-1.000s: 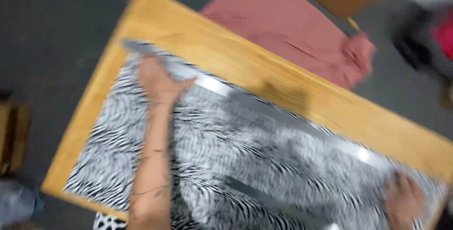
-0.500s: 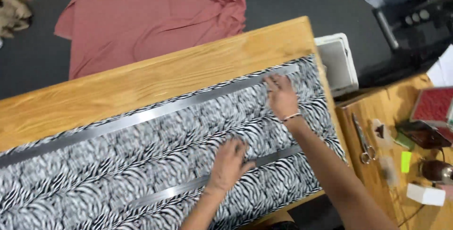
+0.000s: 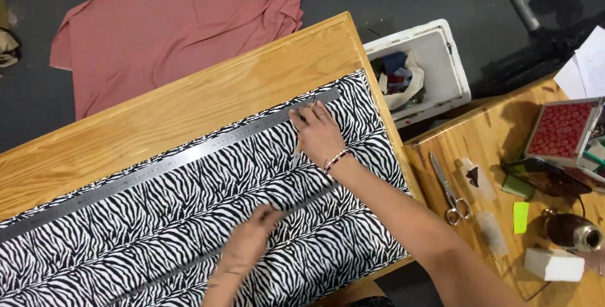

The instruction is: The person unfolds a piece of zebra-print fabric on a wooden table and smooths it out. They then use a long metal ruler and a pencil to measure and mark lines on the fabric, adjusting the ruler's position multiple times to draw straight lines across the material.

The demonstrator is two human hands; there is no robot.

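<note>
A zebra-print fabric lies spread over a wooden table. A long metal ruler runs along the fabric's far edge. A second ruler lies across the fabric's middle. My right hand rests on the fabric next to the far ruler's right end and grips a thin pencil-like stick. My left hand presses its fingertips on the second ruler and is blurred.
A pink cloth lies on the dark floor beyond the table. A white bin with fabric scraps stands at the table's right end. On a side table lie scissors, a red patterned box and small items.
The view has swung from the table's left end to its right end. My right hand stays by the far ruler's end; my left hand has slid along the second ruler.
</note>
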